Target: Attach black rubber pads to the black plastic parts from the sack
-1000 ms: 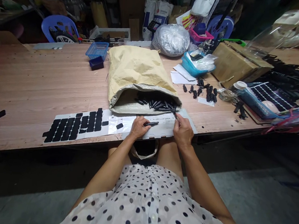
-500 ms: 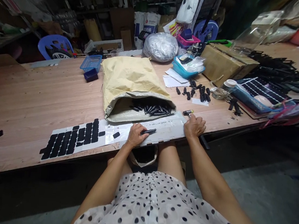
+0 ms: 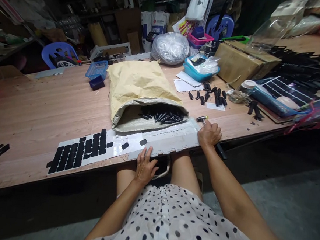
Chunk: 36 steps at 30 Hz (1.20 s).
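My left hand (image 3: 146, 167) is at the front edge of the table, fingers apart, with nothing in it. Its fingertips reach the edge of the long pale board (image 3: 172, 140). A small hammer (image 3: 202, 118) with a yellow-tipped head is in my closed right hand (image 3: 209, 134), its black grip sticking out below the palm. Just beyond my left fingers lies a small black rounded patch (image 3: 143, 142). Behind the board, a large yellow sack (image 3: 143, 81) opens toward me, showing many slim black pieces (image 3: 167, 117) inside.
A sheet of black patches (image 3: 77, 150) lies to the left. Loose black parts (image 3: 217, 96) are scattered right of the sack, near a cardboard box (image 3: 242, 65) and a blue basket (image 3: 199, 69). Below the table edge, an open bag (image 3: 164, 172) sits between my knees.
My left hand has let go of the slim black piece and drawn back toward me to the table edge. A black patch now shows on the board. My right hand still grips the hammer.
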Tool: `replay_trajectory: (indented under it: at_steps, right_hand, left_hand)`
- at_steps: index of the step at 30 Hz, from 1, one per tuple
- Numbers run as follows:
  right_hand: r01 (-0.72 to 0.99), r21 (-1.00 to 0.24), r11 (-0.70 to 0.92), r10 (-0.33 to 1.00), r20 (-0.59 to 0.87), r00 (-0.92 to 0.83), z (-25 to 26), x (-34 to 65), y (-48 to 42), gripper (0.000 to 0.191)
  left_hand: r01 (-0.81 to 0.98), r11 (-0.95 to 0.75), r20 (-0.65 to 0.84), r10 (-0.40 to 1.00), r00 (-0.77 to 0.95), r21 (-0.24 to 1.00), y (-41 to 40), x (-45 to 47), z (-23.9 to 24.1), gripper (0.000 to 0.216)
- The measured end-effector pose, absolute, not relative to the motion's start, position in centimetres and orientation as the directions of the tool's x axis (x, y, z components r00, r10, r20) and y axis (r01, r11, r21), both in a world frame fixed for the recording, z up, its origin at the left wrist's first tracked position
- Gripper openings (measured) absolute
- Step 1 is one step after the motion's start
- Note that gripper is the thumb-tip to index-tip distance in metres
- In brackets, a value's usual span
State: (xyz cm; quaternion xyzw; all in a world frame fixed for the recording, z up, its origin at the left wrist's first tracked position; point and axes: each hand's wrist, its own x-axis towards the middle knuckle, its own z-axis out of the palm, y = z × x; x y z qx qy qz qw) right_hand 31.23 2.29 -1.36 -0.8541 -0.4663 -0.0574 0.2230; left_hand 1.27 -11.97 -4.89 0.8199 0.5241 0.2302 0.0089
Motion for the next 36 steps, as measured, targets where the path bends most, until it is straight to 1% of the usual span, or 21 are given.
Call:
replay_trajectory:
  at_steps: [3, 5, 7, 10, 12, 15, 17, 19, 22, 26, 28, 30, 33, 36]
  right_hand:
    - [0.825, -0.323, -0.464, 0.767, 0.318, 0.557, -1.5, 31.2, 2.3, 0.037]
    - [0.829, -0.318, -0.461, 0.770, 0.321, 0.551, -1.6, 31.3, 2.3, 0.037]
    - [0.833, -0.315, -0.454, 0.776, 0.320, 0.544, -1.6, 31.3, 2.2, 0.038]
    - [0.829, -0.317, -0.460, 0.781, 0.299, 0.548, -1.4, 31.2, 2.1, 0.039]
    - [0.824, -0.319, -0.468, 0.782, 0.285, 0.554, -1.2, 31.0, 2.1, 0.039]
    - [0.822, -0.317, -0.473, 0.783, 0.278, 0.557, -1.0, 30.8, 2.0, 0.039]
    - [0.823, -0.316, -0.471, 0.784, 0.278, 0.556, -1.0, 30.8, 2.0, 0.039]
    - [0.825, -0.317, -0.467, 0.785, 0.280, 0.552, -1.0, 30.8, 2.0, 0.040]
    - [0.827, -0.324, -0.459, 0.785, 0.288, 0.549, -1.2, 30.9, 2.0, 0.040]
    - [0.825, -0.342, -0.451, 0.792, 0.274, 0.546, -1.2, 31.0, 2.0, 0.040]
    - [0.821, -0.349, -0.452, 0.795, 0.259, 0.548, -1.2, 31.0, 2.0, 0.040]
    - [0.819, -0.353, -0.453, 0.797, 0.252, 0.550, -1.1, 31.1, 2.0, 0.041]
    - [0.821, -0.351, -0.451, 0.804, 0.240, 0.544, -0.9, 31.5, 2.2, 0.040]
    - [0.821, -0.349, -0.452, 0.829, 0.176, 0.531, -0.7, 32.3, 2.2, 0.041]
  left_hand:
    - [0.825, -0.496, 0.413, 0.834, 0.365, 0.272, -10.9, 1.0, -4.0, 0.016]
    - [0.811, -0.513, 0.441, 0.820, 0.364, 0.283, -8.4, 0.5, -2.6, 0.015]
    - [0.837, -0.456, 0.426, 0.850, 0.310, 0.302, -4.7, -0.2, -0.9, 0.018]
    - [0.914, -0.266, 0.338, 0.928, 0.157, 0.306, 2.0, -1.2, 1.5, 0.024]
    - [0.946, -0.179, 0.249, 0.962, 0.111, 0.271, 5.8, -1.7, 2.6, 0.028]
    - [0.966, -0.131, 0.100, 0.989, 0.111, 0.222, 9.5, -2.2, 3.2, 0.028]
    - [0.965, -0.137, 0.043, 0.991, 0.131, 0.226, 10.6, -2.5, 3.1, 0.022]
    - [0.955, -0.151, 0.031, 0.989, 0.147, 0.257, 10.9, -2.8, 3.0, 0.014]
    - [0.928, -0.192, 0.059, 0.981, 0.183, 0.321, 9.8, -3.1, 3.0, 0.007]
    - [0.835, -0.351, 0.128, 0.936, 0.329, 0.424, 5.8, -2.4, 2.9, 0.012]
    - [0.794, -0.397, 0.134, 0.915, 0.380, 0.459, 3.4, -1.5, 2.4, 0.015]
    - [0.786, -0.381, 0.118, 0.920, 0.373, 0.487, 1.5, -0.5, 1.6, 0.014]
    - [0.789, -0.306, 0.113, 0.950, 0.292, 0.533, 0.0, 0.6, 0.4, 0.015]
    - [0.780, -0.271, 0.133, 0.962, 0.238, 0.565, -0.1, 0.9, -0.4, 0.017]
